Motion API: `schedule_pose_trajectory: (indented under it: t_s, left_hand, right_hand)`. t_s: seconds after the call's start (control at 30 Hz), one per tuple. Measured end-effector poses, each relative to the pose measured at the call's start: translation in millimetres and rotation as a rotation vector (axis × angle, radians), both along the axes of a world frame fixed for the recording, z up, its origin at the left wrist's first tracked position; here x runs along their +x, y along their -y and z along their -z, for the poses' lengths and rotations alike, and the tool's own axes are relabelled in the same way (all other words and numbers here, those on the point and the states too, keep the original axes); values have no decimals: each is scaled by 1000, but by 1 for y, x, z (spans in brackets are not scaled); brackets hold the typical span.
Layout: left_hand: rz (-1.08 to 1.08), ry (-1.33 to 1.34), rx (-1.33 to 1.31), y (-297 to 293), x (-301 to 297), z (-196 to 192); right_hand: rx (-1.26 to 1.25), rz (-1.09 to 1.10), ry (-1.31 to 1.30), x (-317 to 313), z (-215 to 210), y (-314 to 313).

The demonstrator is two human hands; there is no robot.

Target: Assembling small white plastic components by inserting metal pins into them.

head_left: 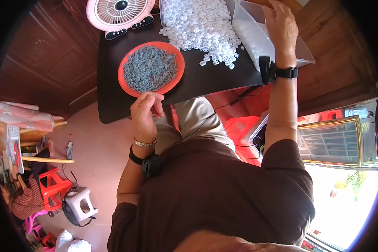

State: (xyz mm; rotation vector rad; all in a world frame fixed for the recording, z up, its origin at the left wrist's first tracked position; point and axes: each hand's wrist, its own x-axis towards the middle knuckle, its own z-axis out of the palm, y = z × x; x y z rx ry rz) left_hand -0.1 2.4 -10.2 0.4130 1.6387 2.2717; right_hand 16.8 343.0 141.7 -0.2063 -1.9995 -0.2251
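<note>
On the dark table, an orange-red plate (181,69) holds a heap of grey-blue elastic-looking loops (150,67). My left hand (145,115) is at the plate's near rim with its fingers curled together; whatever may be between them is too small to make out. To the right of the plate lies a spread of small white plastic pieces with two holes (206,31). Over the see-through plastic bin (305,56) at the far right reaches my right hand (282,31), fingers stretched and slightly apart, holding nothing I can see. White contents (250,38) fill part of that bin.
A pink fan (122,14) with shoe-shaped feet stands at the table's far left. A thin cable (203,123) runs across my lap. Red stool (239,130) parts show below the table on the right; at left stand a red stool (54,189) and a white stool (80,203).
</note>
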Motion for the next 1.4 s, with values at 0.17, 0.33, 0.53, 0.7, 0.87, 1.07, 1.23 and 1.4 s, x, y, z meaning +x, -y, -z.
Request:
schedule_pose_trajectory:
  t_s: [0.17,0.33,0.53,0.7,0.87,1.07,1.23,1.4]
  left_hand:
    - [-3,6,-6,4,-1,3]
    - [38,-45,-47,4,-2,4]
    - [11,-21,-40,3,0,7]
    - [79,-2,-63,1,1,7]
    - [162,9,-131,-1,4,9]
    - [293,175,59,-4,8,7]
    - [305,269,158,4,5,13]
    - [316,305,243,8,2,15]
  right_hand:
    - [-423,-462,625,-6,82,18]
    - [-232,-290,842,0,126,34]
    - [-80,-205,843,-10,139,36]
    - [1,-163,747,-16,148,38]
    - [-364,-685,661,1,109,96]
    - [-332,-1085,737,11,106,160]
    - [-594,-1196,724,8,121,170]
    - [-1147,-1239,862,7,122,175]
